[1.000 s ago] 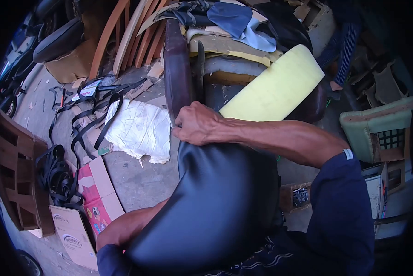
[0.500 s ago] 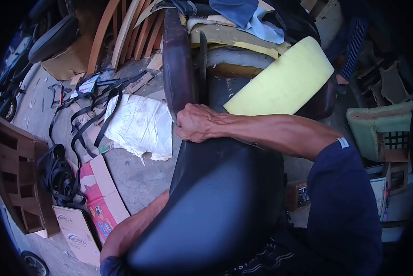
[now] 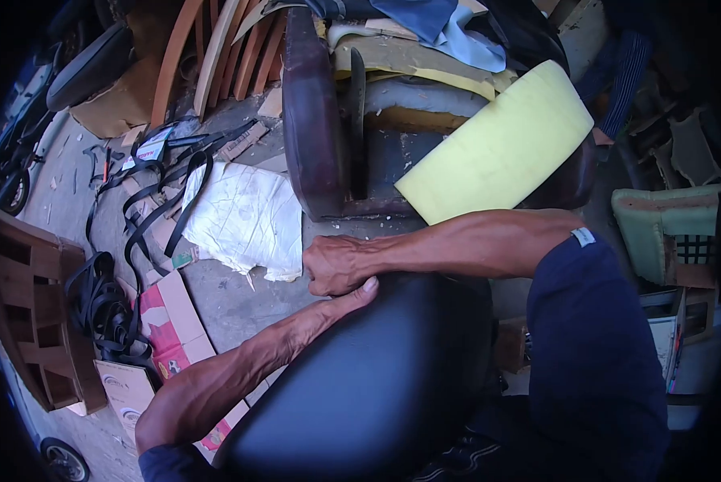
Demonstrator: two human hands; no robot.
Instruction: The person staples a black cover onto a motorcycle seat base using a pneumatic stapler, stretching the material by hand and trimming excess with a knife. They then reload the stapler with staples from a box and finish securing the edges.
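A black padded seat point(image 3: 360, 361) with a smooth cover lies tilted across my lap. At its far end my right hand point(image 3: 334, 263) is closed in a fist on the edge; what its fingertips pinch is hidden. My left hand point(image 3: 348, 300) sits right beside it, its thumb laid over the cover and its other fingers tucked out of sight round the edge. The two hands nearly touch. Beyond them stands a worn dark armchair point(image 3: 312, 128) with a yellow foam slab point(image 3: 497, 145) leaning on it.
A white sheet point(image 3: 244, 217) lies on the floor, left of my hands. Black straps point(image 3: 107, 305), flattened cardboard point(image 3: 176, 313) and a wooden frame point(image 3: 39, 305) are at the left. Curved wood pieces point(image 3: 216, 56) lean at the back. A green chair part point(image 3: 666, 225) stands right.
My left hand has come up from behind the seat to its far edge, next to my right hand. The right hand and the seat's far end have moved slightly down and nearer.
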